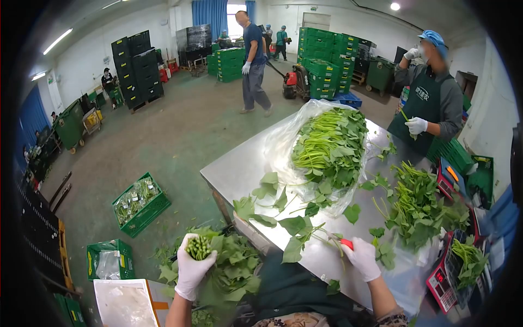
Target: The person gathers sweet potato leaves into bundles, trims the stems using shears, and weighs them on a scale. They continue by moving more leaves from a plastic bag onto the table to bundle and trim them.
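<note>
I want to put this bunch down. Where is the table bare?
Bare steel lies at the table's left corner, beside the plastic bag, and near the right hand. The middle and right side are crowded with loose greens.

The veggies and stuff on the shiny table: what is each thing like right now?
left hand: gloved, fingers shut around a bunch of green stems
bunch of green stems: gathered, cut ends up
right hand: gloved, on the table beside a red-handled tool, grip unclear
plastic bag: open, lying flat, full of greens
steel table: strewn with loose leaves
green crate: on the floor, holding packed greens
</note>
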Available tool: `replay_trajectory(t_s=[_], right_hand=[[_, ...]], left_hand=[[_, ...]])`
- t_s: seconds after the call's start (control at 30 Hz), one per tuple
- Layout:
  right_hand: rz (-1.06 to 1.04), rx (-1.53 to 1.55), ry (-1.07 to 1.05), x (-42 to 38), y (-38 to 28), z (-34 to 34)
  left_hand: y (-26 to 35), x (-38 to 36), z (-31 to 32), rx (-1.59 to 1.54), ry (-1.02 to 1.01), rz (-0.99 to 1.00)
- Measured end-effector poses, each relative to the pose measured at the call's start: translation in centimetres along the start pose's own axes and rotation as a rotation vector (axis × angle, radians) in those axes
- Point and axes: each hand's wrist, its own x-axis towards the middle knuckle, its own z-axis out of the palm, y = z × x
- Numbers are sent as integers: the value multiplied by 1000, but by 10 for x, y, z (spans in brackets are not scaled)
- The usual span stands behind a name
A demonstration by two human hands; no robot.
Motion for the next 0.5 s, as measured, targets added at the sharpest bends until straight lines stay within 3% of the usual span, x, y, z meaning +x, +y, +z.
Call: replay_trajectory(t_s=[0.1,0.33,0.43,0.5], right_hand=[[35,-121,-10,-25,32,8],[80,-175,-114,-35,40,14],[79,-44,-87,-27,30,-7],[43,282,10,-10,2,-35]], left_hand=[[26,12,23,-160,-70,21],[46,26,65,-82,-235,177],[50,30,75,-46,-244,226],[57,30,84,-23,-258,266]])
